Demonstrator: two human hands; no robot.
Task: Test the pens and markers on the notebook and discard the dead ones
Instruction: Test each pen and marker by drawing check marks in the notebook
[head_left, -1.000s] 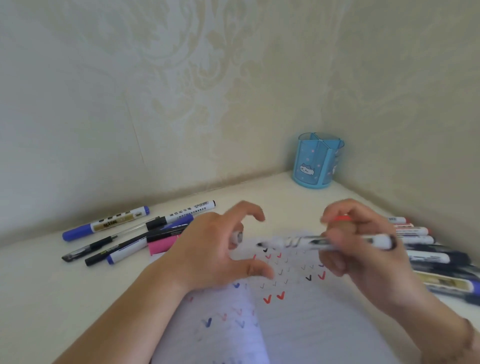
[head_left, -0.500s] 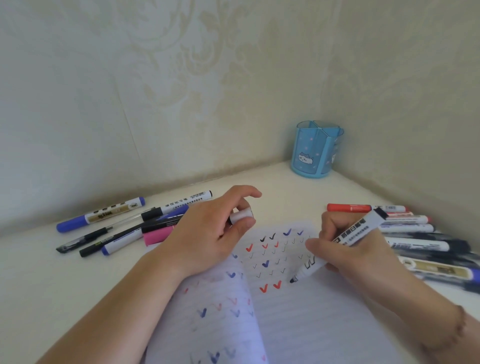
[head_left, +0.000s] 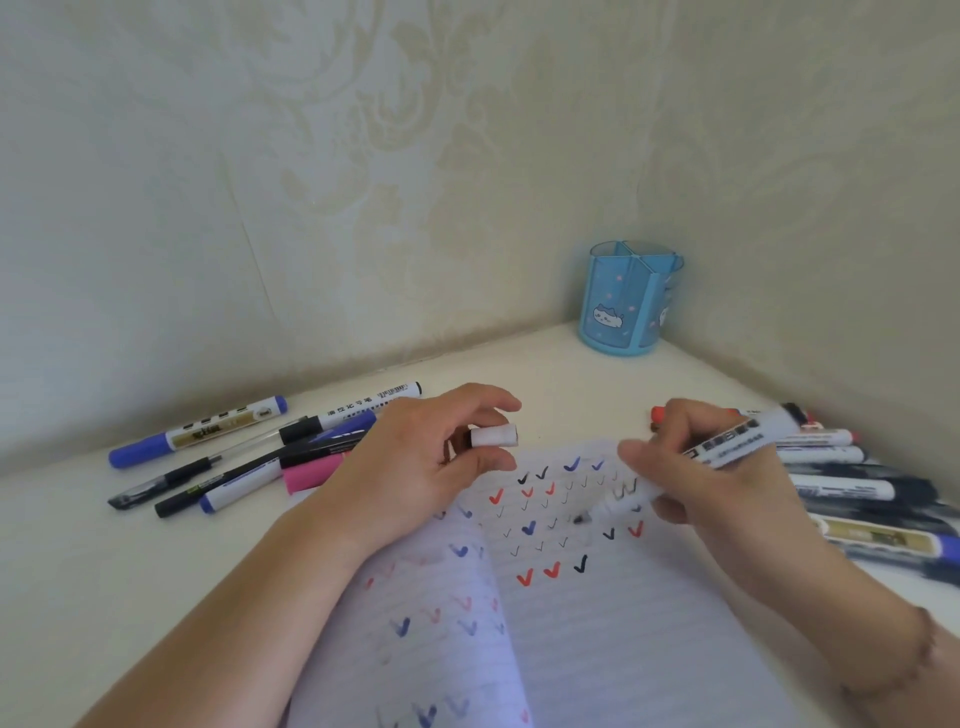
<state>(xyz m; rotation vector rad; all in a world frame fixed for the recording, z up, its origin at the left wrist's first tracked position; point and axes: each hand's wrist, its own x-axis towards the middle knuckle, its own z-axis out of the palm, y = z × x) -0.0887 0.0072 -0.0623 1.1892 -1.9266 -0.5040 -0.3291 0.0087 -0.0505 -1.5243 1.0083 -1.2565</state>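
Open lined notebook (head_left: 613, 623) with rows of red, blue and black check marks, flat on a cream desk (head_left: 104, 571) in a wallpapered corner. Right hand (head_left: 711, 483) curled round an uncapped white-barrelled marker (head_left: 727, 447) with black print, barrel slanting down to the left, dark tip (head_left: 581, 518) at or just above the page among the small marks; contact with the paper not resolvable because of blur. Left hand (head_left: 431, 462) resting over the notebook's upper left, pinching a short white cap (head_left: 494, 435) between thumb and fingers, remaining fingers loosely bent.

Step in hand, by judgement: trial stroke of the current marker. A fresh black tick (head_left: 581, 563) beside two red ones near the page centre, possibly from this marker, though not certain.

To the left of the notebook, a loose group of pens (head_left: 249, 457): a blue-capped white marker, a clear ballpoint, dark-bodied pens and a pink-capped one, partly under the left wrist. To the right, a row of white and dark markers (head_left: 841, 488) lying side by side, touching or nearly so. Which group is tested and which untested, not determinable. At the back corner, a translucent blue divided pen holder (head_left: 631, 301) with a cartoon cat, apparently without pens.

Next move, as judged: inspection of the mark; cap in the left hand brought back onto the tip by aligning its open end with the nib; marker then sorted by result, live or dead.
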